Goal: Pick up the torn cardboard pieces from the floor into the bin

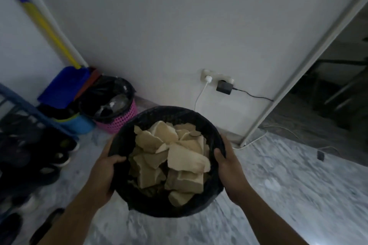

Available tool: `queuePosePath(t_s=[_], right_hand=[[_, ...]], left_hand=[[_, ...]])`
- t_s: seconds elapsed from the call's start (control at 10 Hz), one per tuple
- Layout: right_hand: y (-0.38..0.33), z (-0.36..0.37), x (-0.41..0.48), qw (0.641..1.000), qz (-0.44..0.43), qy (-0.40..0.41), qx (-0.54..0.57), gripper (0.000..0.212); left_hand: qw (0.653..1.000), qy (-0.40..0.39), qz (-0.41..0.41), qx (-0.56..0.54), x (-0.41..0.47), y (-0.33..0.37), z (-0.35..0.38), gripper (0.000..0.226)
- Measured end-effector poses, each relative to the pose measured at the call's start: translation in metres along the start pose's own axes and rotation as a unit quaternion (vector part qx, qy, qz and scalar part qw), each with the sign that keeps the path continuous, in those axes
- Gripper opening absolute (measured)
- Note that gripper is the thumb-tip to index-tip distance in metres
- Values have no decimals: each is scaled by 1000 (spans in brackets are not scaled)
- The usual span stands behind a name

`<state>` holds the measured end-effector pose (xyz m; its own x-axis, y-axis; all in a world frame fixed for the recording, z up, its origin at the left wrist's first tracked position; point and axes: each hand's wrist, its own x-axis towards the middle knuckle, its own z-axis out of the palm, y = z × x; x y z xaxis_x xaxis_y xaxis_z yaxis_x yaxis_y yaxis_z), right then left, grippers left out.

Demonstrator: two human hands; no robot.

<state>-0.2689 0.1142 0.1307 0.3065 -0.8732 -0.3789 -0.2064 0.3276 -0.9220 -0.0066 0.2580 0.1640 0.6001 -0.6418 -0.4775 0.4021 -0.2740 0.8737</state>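
A round black bin lined with a black bag is held up in front of me, above the grey marbled floor. Several torn tan cardboard pieces fill it, piled to just below the rim. My left hand grips the bin's left rim, thumb hooked over the edge. On the opposite side my right hand clasps the right rim, thumb inside. No cardboard shows on the floor in view.
A pink mesh bin with a black liner stands at the wall, beside a blue bucket and a blue dustpan. Shoes on a rack fill the left. Wall sockets with cables; a doorway opens on the right.
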Motion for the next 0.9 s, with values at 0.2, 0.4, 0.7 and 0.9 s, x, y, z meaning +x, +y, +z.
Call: queuePosePath(t_s=[0.2,0.4,0.7,0.9], right_hand=[[115,15,120,998,9,67,0,49],[221,15,212,989,-1,150,-11,48],[283,11,275,974,-38,207,-86,54],[261,13,270,978,15,169,-118,66]], left_hand=[[1000,-21,-13,15,155,-95,24,69],[995,-81,-50,42,284,-192,56,72],[991,-114,-4,65,385,-259,83,93],[983,-139,-1,117,389,-237,87,77]])
